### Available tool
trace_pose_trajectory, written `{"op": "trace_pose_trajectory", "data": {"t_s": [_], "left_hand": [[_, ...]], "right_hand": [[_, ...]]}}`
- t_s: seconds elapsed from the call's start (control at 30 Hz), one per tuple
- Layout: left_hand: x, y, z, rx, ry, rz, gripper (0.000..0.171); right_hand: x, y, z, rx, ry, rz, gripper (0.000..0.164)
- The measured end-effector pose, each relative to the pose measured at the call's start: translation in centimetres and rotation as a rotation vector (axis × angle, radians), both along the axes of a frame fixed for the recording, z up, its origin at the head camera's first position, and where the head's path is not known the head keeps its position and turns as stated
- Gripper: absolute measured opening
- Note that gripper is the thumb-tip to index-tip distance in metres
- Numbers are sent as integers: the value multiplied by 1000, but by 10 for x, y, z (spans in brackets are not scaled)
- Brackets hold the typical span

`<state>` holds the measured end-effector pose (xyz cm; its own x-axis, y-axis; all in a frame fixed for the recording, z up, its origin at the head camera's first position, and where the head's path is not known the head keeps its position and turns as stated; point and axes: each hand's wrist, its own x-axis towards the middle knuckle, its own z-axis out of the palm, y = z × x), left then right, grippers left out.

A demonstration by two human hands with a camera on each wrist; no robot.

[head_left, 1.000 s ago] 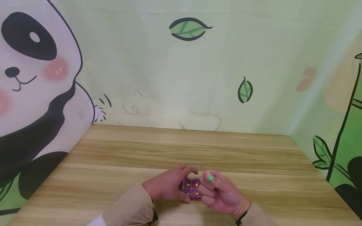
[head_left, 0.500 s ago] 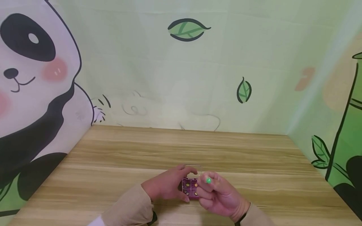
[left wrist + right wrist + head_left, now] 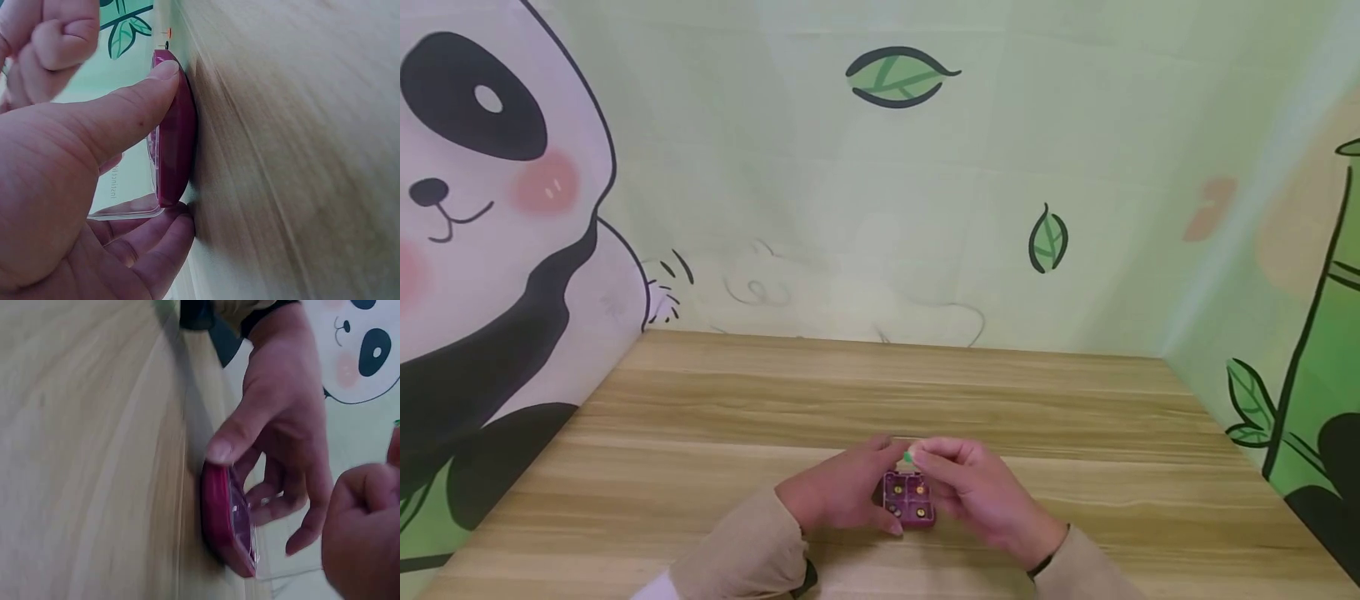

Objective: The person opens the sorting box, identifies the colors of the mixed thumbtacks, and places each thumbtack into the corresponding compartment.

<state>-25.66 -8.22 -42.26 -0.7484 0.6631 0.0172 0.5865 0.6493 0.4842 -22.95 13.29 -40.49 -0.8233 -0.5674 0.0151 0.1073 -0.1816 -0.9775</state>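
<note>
case (image 3: 919, 522), purple and divided, is gripped at lower centre of the head frame between thumb and fingers of the left hand (image 3: 842, 489); just above it in that frame, a green piece (image 3: 907, 457) is pinched at the fingertips of the right hand (image 3: 988, 496).

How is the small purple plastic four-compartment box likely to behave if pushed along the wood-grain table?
The purple box probably stays stiff; its walls look like moulded plastic. Its curved underside suggests it might rock. The thin clear lid, standing open along one edge, could flap or crack if knocked.
</note>
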Motion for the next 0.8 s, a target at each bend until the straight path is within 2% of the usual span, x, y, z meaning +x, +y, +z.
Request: {"op": "trace_pose_trajectory", "data": {"t_s": [0.07,0.23,0.37,0.47,0.57,0.73,0.8], "left_hand": [[0,0,0,3,6,-6,98],[1,-1,2,8,9,-8,96],[0,-1,2,3,1,-12,93],[-1,-1,2,-1,-10,-17,89],[-1,-1,2,-6,-14,-18,87],[-1,-1,2,2,-5,-21,85],[-1,-1,3,10,-1,-28,83]], "right_hand": [[-2,-1,-1,97,21,-71,19],[-7,-6,-6,318,110,-194,31],[-11,-10,-9,529,233,-265,24],[-15,-12,-12,673,351,-273,16],[-17,-14,-14,765,507,-248,9],[-18,-19,-16,856,753,-222,10],[-18,-22,-17,890,813,-213,12]]}}
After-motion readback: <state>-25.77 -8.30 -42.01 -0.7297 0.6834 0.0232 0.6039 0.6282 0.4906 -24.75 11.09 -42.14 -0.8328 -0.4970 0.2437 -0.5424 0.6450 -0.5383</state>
